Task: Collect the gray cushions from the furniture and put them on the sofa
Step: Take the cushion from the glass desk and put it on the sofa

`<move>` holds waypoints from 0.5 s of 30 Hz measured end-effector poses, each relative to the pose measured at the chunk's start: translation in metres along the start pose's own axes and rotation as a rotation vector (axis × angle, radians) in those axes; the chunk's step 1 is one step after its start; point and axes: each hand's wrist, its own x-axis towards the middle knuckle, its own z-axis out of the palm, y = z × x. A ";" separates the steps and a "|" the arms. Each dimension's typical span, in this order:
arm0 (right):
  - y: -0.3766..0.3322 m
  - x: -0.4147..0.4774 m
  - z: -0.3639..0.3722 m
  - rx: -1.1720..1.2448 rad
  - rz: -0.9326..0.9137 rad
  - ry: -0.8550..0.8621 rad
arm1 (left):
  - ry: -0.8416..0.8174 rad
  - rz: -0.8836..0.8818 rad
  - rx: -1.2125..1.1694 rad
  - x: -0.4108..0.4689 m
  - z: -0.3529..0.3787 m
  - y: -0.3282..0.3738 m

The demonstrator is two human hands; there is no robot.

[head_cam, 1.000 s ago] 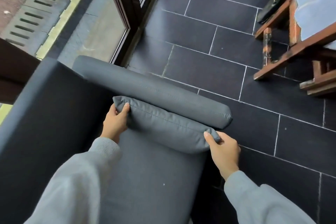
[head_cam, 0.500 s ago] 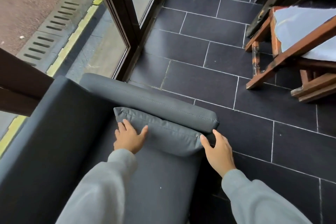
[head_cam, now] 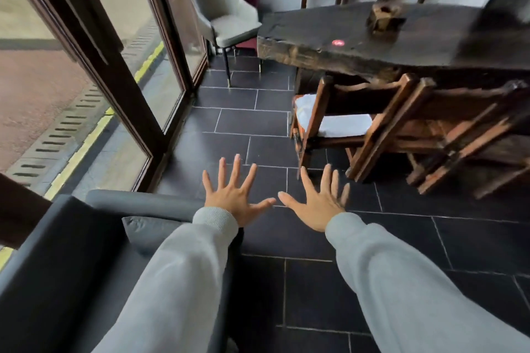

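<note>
Two hands held out over the dark tiled floor [head_cam: 266,123], palms down: left hand [head_cam: 233,195] and right hand [head_cam: 317,203] both with fingers spread wide, thumbs nearly meeting, gripping nothing. Gray cushion [head_cam: 143,226] lies on the sofa [head_cam: 57,266] seat against the armrest, below and left of the left wrist, partly hidden by the sleeve. Wooden table [head_cam: 358,37] with chairs beyond the right hand.

Two bare hands, the left hand [head_cam: 235,200] and right hand [head_cam: 317,205] at mid-frame; both forearms wear loose, pale grey sleeves [head_cam: 183,275] filling the lower frame; each ends in a ribbed knit cuff [head_cam: 215,218]; no rings or watch visible.
</note>
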 end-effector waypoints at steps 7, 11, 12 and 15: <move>0.201 -0.168 -0.158 0.067 0.167 0.203 | 0.103 0.188 -0.037 -0.075 -0.098 0.244; 0.334 -0.271 -0.231 0.085 0.345 0.316 | 0.142 0.365 -0.058 -0.116 -0.148 0.405; 0.367 -0.294 -0.246 0.093 0.406 0.342 | 0.152 0.420 -0.049 -0.125 -0.159 0.445; 0.453 -0.359 -0.276 0.111 0.603 0.400 | 0.164 0.596 -0.015 -0.154 -0.178 0.556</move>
